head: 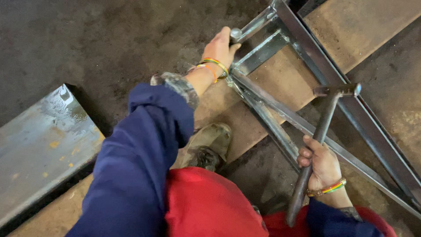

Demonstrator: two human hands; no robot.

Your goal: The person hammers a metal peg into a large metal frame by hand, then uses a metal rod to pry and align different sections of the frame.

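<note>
I see the left hand (221, 46) clenched on the steel frame (280, 112) lying across the floor plates, probably steadying it, while right-hand fingers (322, 162) grasp the hammer (322, 127) mid-handle, head raised above the frame.

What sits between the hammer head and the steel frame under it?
Nothing visible. The hammer, held in the right hand, has its head raised just above the frame bars. The left hand grips the frame's far end, off to the side.
</note>
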